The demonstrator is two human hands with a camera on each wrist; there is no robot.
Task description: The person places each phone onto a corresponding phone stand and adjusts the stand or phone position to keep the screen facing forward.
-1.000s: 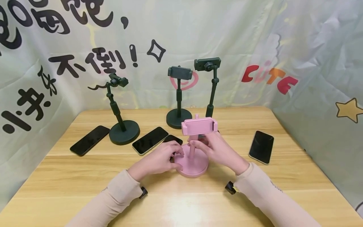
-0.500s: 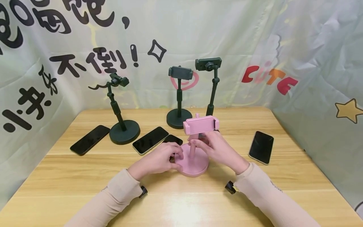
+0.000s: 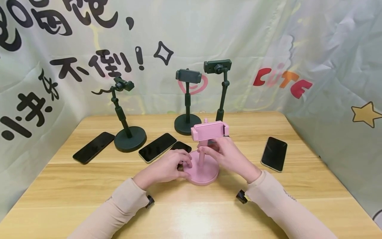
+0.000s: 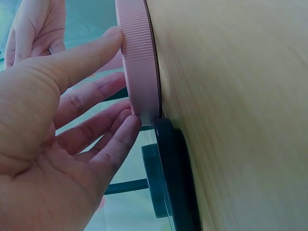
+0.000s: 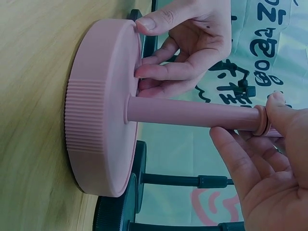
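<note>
A pink phone stand stands upright on the wooden table, its clamp tilted a little. My left hand holds the left edge of the round base, with thumb and fingers spread along the rim; the left wrist view shows the base's ribbed side close to the thumb tip. Around the upper pole, my right hand grips with thumb and fingers near the collar, seen in the right wrist view. The clamp holds no phone. Some right fingertips are hidden behind the pole in the head view.
Black phone stands stand behind: one at left, one at centre, one at right, its base hidden. Phones lie flat: far left, left of centre, partly behind the left hand, and right.
Both hands keep their hold on the pink stand, which stays in place. Only a slight shift of the whole head view shows.
</note>
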